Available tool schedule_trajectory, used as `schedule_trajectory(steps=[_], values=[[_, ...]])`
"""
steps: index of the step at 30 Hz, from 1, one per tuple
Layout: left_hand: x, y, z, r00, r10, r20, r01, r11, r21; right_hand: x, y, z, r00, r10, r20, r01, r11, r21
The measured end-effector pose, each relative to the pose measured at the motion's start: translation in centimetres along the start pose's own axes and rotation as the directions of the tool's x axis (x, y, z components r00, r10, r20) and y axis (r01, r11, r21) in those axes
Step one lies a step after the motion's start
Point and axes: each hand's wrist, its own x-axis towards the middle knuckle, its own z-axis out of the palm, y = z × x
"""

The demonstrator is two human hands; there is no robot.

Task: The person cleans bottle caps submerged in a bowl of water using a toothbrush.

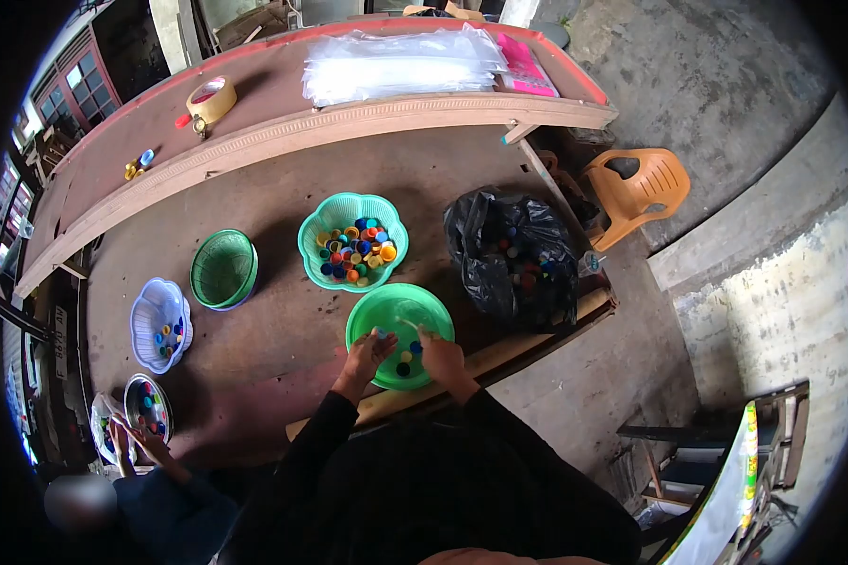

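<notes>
Over the green basin (358,306), my left hand (371,352) pinches a small pale-blue bottle cap at its fingertips. My right hand (440,358) is closed around a thin, light-coloured stick-like tool (407,324) that points toward the left hand; its exact kind is too small to tell. A few loose caps (404,369), dark blue and pale yellow, lie in the basin between my hands. Just behind it stands a turquoise scalloped basket (309,247) with many mixed-colour bottle caps (356,250). To the right, a black plastic bag (471,231) gapes with more caps inside.
Left are a dark green basket (198,268), a lilac basket (139,339) with caps, and a metal bowl (134,388) by a co-worker's hands (151,444). The raised shelf (264,113) carries tape (211,100) and plastic bags (396,71). An orange chair (645,188) stands right.
</notes>
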Motion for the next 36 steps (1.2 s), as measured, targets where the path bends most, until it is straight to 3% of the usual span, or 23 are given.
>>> schedule_trajectory(steps=[1, 3, 4, 6, 8, 10, 11, 13, 15, 16, 18, 19, 21, 22, 24, 27, 30, 31, 34, 36], values=[[-0.1, -0.1, -0.1, 1.0, -0.007, -0.019, 0.007, 1.0, -0.001, -0.4, -1.0, -1.5, 1.0, -0.001, 0.002, 0.001, 1.0, -0.001], [-0.3, -0.1, -0.4, 1.0, 0.009, 0.01, -0.009, 1.0, 0.005, -1.7, -2.9, -4.0, 0.969, -0.107, 0.221, 0.103, 0.994, 0.028], [-0.2, 0.1, -0.3, 0.998, 0.028, 0.048, -0.029, 0.999, 0.015, -1.6, -2.7, -3.3, 0.97, -0.105, 0.219, 0.101, 0.994, 0.028], [-0.5, 0.3, 0.5, 1.0, 0.008, 0.002, -0.008, 0.999, 0.033, -1.0, -1.5, -1.2, 1.0, -0.011, -0.016, 0.01, 1.0, -0.019], [-0.5, 0.2, 1.2, 0.999, -0.011, -0.051, 0.013, 0.999, 0.05, -0.3, 0.3, 0.0, 0.997, -0.02, -0.079, 0.022, 0.999, 0.026], [-0.1, -0.1, 1.2, 0.978, 0.132, -0.159, -0.08, 0.951, 0.299, -0.5, 0.1, -1.1, 0.99, -0.034, -0.139, 0.044, 0.996, 0.073], [-0.1, 0.0, 1.1, 0.977, 0.136, -0.162, -0.082, 0.951, 0.3, -0.9, -0.2, -1.6, 0.989, -0.072, -0.131, 0.083, 0.993, 0.087], [0.2, 0.0, 0.7, 0.963, 0.249, -0.103, -0.154, 0.824, 0.546, -2.1, -1.6, -3.6, 0.986, -0.108, -0.126, 0.122, 0.987, 0.104], [0.6, 0.0, 0.2, 0.953, 0.287, -0.092, -0.165, 0.752, 0.638, -2.8, -2.3, -4.8, 0.981, -0.172, 0.09, 0.173, 0.985, -0.003], [0.8, -0.1, 0.1, 0.943, 0.324, -0.078, -0.171, 0.672, 0.721, -2.7, -2.0, -4.3, 0.982, -0.167, 0.09, 0.168, 0.986, -0.004], [0.5, -0.5, 0.2, 0.923, 0.378, -0.072, -0.203, 0.638, 0.743, -2.4, -1.7, -4.0, 0.996, -0.037, -0.082, 0.039, 0.999, 0.026], [0.5, -0.4, 0.5, 0.896, 0.439, -0.068, -0.236, 0.6, 0.764, -2.3, -1.9, -4.8, 0.996, -0.041, -0.084, 0.043, 0.999, 0.022], [0.5, -0.1, 0.5, 0.889, 0.451, -0.08, -0.233, 0.596, 0.769, -2.5, -2.5, -6.3, 0.976, -0.115, 0.187, 0.101, 0.992, 0.08], [0.5, 0.1, 0.3, 0.884, 0.459, -0.087, -0.23, 0.59, 0.774, -2.4, -2.3, -5.5, 0.975, -0.117, 0.187, 0.103, 0.991, 0.084], [0.0, 0.4, 0.2, 0.879, 0.47, -0.082, -0.223, 0.557, 0.8, -1.7, -1.3, -3.2, 0.995, -0.091, -0.033, 0.091, 0.996, 0.003], [-1.2, 1.4, 1.5, 0.869, 0.491, -0.068, -0.215, 0.498, 0.84, 0.1, 0.5, -1.5, 0.999, -0.019, -0.034, 0.019, 1.0, -0.02], [-1.8, 1.9, 2.0, 0.873, 0.485, -0.059, -0.176, 0.424, 0.888, -0.4, 0.6, 0.3, 0.988, -0.107, -0.111, 0.111, 0.993, 0.034], [-1.9, 2.0, 2.1, 0.884, 0.463, -0.057, -0.141, 0.381, 0.914, -1.0, -0.5, -1.4, 0.987, -0.112, -0.113, 0.117, 0.993, 0.033], [-2.7, 2.5, 3.0, 0.906, 0.408, -0.113, -0.077, 0.422, 0.903, -2.9, -2.4, -4.0, 0.991, -0.093, -0.094, 0.101, 0.991, 0.09], [-2.6, 2.4, 2.9, 0.91, 0.41, -0.058, -0.101, 0.355, 0.93, -3.7, -2.1, -2.9, 0.996, -0.083, 0.037, 0.08, 0.994, 0.074]])
